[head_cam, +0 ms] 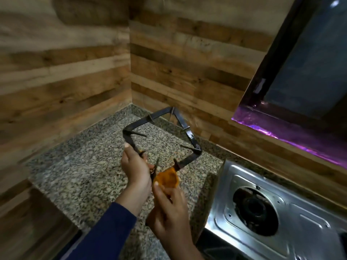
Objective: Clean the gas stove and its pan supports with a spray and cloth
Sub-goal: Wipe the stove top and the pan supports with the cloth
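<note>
A dark square metal pan support [190,136] is held tilted above the granite counter [90,166]. My left hand [136,168] grips its near left bar. My right hand [170,207] pinches an orange cloth [167,178] against the support's near corner. The steel gas stove [281,218] sits at the lower right, its burner [253,209] bare with no support on it. No spray bottle is in sight.
Wood-panelled walls [65,81] meet in a corner behind the counter. A dark window [304,72] with a purple-lit sill [281,134] is at the upper right. A wooden edge [33,222] lies at the lower left.
</note>
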The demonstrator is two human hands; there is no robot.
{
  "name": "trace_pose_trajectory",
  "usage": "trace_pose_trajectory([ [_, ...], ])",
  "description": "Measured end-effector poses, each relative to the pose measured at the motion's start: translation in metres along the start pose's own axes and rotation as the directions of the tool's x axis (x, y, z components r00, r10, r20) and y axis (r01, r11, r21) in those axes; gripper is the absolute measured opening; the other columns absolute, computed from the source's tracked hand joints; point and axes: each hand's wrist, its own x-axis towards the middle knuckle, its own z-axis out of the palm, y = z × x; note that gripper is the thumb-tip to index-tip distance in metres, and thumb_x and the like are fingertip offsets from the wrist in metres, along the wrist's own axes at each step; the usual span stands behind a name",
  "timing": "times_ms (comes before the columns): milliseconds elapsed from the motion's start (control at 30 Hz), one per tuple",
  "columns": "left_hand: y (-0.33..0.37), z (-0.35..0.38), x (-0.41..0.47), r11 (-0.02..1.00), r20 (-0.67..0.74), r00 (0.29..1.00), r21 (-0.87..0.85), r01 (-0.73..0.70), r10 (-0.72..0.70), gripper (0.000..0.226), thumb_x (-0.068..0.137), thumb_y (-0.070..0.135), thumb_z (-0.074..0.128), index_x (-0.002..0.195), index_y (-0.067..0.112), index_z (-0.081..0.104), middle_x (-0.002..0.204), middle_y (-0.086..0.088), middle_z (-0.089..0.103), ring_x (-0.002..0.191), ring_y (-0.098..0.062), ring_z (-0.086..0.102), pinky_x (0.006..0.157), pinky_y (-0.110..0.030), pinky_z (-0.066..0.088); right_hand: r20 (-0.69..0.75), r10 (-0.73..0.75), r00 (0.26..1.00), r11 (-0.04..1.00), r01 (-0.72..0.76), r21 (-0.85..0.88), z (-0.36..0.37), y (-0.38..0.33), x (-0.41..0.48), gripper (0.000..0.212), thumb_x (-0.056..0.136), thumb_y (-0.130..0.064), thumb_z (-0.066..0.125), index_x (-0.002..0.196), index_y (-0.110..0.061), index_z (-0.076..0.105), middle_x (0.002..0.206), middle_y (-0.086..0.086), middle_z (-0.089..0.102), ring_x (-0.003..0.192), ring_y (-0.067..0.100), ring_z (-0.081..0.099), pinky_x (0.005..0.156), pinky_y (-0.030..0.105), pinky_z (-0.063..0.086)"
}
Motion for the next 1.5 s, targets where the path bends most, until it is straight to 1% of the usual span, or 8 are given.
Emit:
trace_pose_trajectory([
  [233, 0.016, -0.026, 0.003, 0.998, 0.0, 0.999, -0.03, -0.051, 0.051, 0.039, 0.105, 0.046, 0.03, 0.089, 0.014, 0.046, 0.059, -0.002, 0.042, 0.036, -0.01, 0.035, 0.037, -0.022, 0.034, -0.177, 0.388, 0.905, 0.859, -0.285, 0.425, -0.067, 0.025, 0.0, 0.035, 0.09, -0.015, 0.068, 0.12, -0.034, 0.067, 0.107, -0.005, 0.061, 0.097, 0.025, 0.063, 0.084, 0.036, 0.055],
  [500, 0.005, -0.044, -0.038, 0.92, 0.198, 0.937, 0.217, -0.327, 0.287, 0.041, 0.103, 0.048, 0.029, 0.093, 0.015, 0.052, 0.074, -0.006, 0.046, 0.048, -0.017, 0.05, 0.046, -0.018, 0.049, -0.258, 0.336, 0.906, 0.929, -0.275, 0.247, -0.092, 0.006, 0.119, 0.04, 0.091, -0.015, 0.066, 0.131, -0.018, 0.061, 0.11, -0.014, 0.06, 0.098, 0.001, 0.055, 0.091, 0.019, 0.046],
  [667, 0.009, -0.047, -0.045, 0.759, 0.198, 0.839, 0.359, -0.543, 0.507, 0.043, 0.102, 0.052, 0.028, 0.072, 0.026, 0.044, 0.063, -0.005, 0.047, 0.056, -0.03, 0.055, 0.057, -0.051, 0.056, -0.153, 0.164, 0.975, 0.985, -0.169, -0.02, -0.052, -0.009, 0.094, 0.034, 0.089, -0.008, 0.064, 0.122, -0.015, 0.066, 0.1, -0.007, 0.067, 0.09, 0.009, 0.05, 0.08, 0.023, 0.039],
  [767, 0.002, -0.062, -0.033, 0.697, 0.194, 0.821, 0.446, -0.561, 0.536, 0.049, 0.095, 0.065, 0.024, 0.077, 0.026, 0.047, 0.067, -0.016, 0.054, 0.061, -0.038, 0.058, 0.053, -0.059, 0.051, -0.096, 0.481, 0.872, 0.799, -0.39, 0.458, -0.057, -0.009, 0.083, 0.028, 0.087, -0.01, 0.07, 0.107, -0.03, 0.072, 0.093, -0.016, 0.068, 0.088, 0.011, 0.065, 0.077, 0.028, 0.055],
  [867, -0.001, -0.071, -0.034, 0.707, 0.204, 0.828, 0.438, -0.555, 0.523, 0.044, 0.097, 0.06, 0.027, 0.081, 0.026, 0.05, 0.068, -0.015, 0.053, 0.06, -0.04, 0.058, 0.051, -0.059, 0.051, -0.219, 0.644, 0.733, 0.609, -0.318, 0.727, -0.08, -0.01, 0.09, 0.021, 0.09, -0.015, 0.067, 0.106, -0.028, 0.071, 0.101, -0.011, 0.07, 0.094, 0.011, 0.066, 0.081, 0.028, 0.057],
  [1100, 0.001, -0.056, -0.049, 0.682, 0.322, 0.806, 0.43, -0.591, 0.496, 0.041, 0.102, 0.051, 0.029, 0.076, 0.026, 0.048, 0.066, -0.012, 0.052, 0.06, -0.036, 0.058, 0.053, -0.056, 0.052, -0.18, 0.379, 0.908, 0.877, -0.29, 0.383, -0.049, -0.019, 0.102, 0.04, 0.092, -0.017, 0.066, 0.131, -0.022, 0.061, 0.124, -0.011, 0.064, 0.112, 0.003, 0.058, 0.1, 0.035, 0.05],
  [1300, -0.005, -0.063, -0.045, 0.777, 0.262, 0.898, 0.451, -0.439, 0.355, 0.037, 0.103, 0.045, 0.03, 0.077, 0.028, 0.049, 0.072, -0.004, 0.052, 0.068, -0.03, 0.06, 0.059, -0.048, 0.057, -0.097, 0.573, 0.814, 0.643, -0.373, 0.669, -0.057, -0.023, 0.084, 0.032, 0.09, -0.009, 0.067, 0.12, -0.021, 0.07, 0.113, -0.012, 0.07, 0.106, 0.004, 0.065, 0.093, 0.029, 0.055],
  [1500, -0.003, -0.061, -0.036, 0.609, 0.43, 0.773, 0.478, -0.634, 0.467, 0.04, 0.105, 0.039, 0.031, 0.074, 0.022, 0.05, 0.063, -0.003, 0.049, 0.057, -0.022, 0.047, 0.055, -0.039, 0.037, -0.078, -0.008, 0.997, 0.974, 0.026, 0.227, -0.043, -0.034, 0.107, 0.041, 0.093, -0.004, 0.057, 0.13, -0.019, 0.062, 0.127, -0.005, 0.064, 0.118, 0.013, 0.053, 0.1, 0.025, 0.041],
])
